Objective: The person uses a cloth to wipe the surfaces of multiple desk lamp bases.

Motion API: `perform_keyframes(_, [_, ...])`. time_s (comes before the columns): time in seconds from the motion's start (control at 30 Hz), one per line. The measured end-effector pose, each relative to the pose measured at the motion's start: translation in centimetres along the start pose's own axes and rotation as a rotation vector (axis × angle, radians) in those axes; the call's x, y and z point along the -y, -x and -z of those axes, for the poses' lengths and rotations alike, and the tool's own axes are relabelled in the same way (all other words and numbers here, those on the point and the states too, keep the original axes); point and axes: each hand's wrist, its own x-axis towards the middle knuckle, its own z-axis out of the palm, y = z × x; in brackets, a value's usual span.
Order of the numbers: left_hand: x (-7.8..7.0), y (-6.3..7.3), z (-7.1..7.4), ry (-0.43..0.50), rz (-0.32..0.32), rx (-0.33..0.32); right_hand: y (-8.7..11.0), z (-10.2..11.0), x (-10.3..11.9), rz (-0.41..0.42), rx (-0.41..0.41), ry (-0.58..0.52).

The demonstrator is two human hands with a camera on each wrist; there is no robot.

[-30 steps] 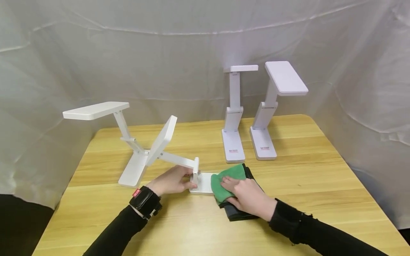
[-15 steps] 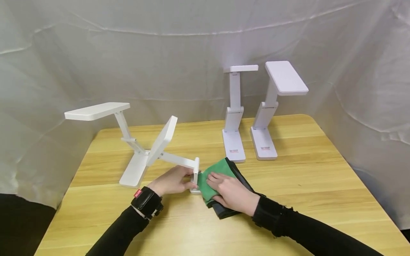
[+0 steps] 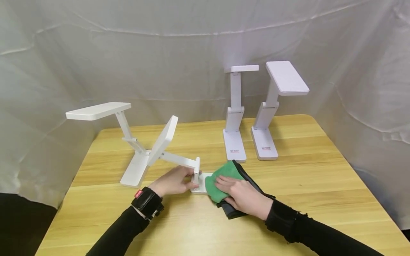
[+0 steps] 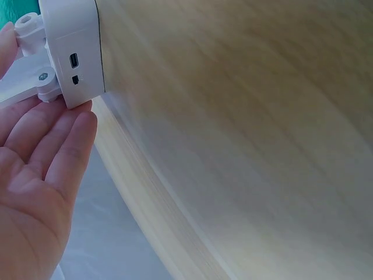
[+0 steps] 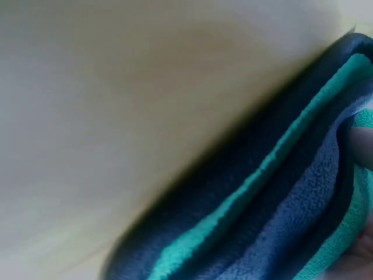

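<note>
A folding white desk lamp (image 3: 179, 159) stands at the middle of the table, its base pointing right and its tilted head leaning to the left. My left hand (image 3: 171, 182) grips the hinge end of the base, thumb at the near side and fingers at the far side. In the left wrist view, two small ports show on the end face of the lamp base (image 4: 78, 55). My right hand (image 3: 246, 197) holds a folded green and dark grey cloth (image 3: 217, 188) against the top of the base, covering its right part. Layered folds of the cloth (image 5: 303, 198) fill much of the right wrist view.
Another white desk lamp (image 3: 134, 170) stands behind at the left, partly hidden by the held lamp's head. Two more white lamps (image 3: 235, 144) (image 3: 264, 144) stand upright at the back right. Pale grey fabric (image 3: 179, 71) hangs round the wooden table (image 3: 320, 199).
My right hand slid the cloth leftward along the lamp base to the hinge, then back a little to the right, baring part of the base. The left hand keeps its grip.
</note>
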Motion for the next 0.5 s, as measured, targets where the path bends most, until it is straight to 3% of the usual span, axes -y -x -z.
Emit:
perform_keyframes(0.23, [0.0,0.1,0.0,-0.021,0.002,-0.002,1.3,0.3,-0.9,-0.025,-0.004,-0.054])
perform_keyframes(0.5, [-0.1,0.0,0.0,0.002,0.006,0.012,-1.5,0.0,-0.3,-0.023,0.096,-0.147])
